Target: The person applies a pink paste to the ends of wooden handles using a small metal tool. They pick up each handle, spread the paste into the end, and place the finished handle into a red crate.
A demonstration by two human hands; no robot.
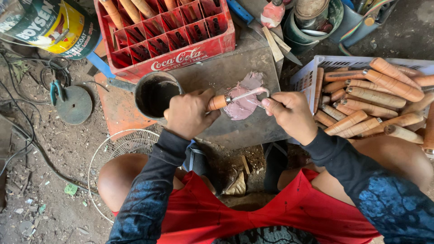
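Fingers of the left hand point(190, 115) grip a wooden handle point(217, 102) — red crate point(181, 47) behind.

Likely a makeshift workshop, dirt floor point(58, 149), basket of wooden handles point(375, 104), paint can point(49, 25)

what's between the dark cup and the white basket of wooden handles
In the head view, the pink putty blob on the grey slab, with both hands, left hand and right hand, working over it.
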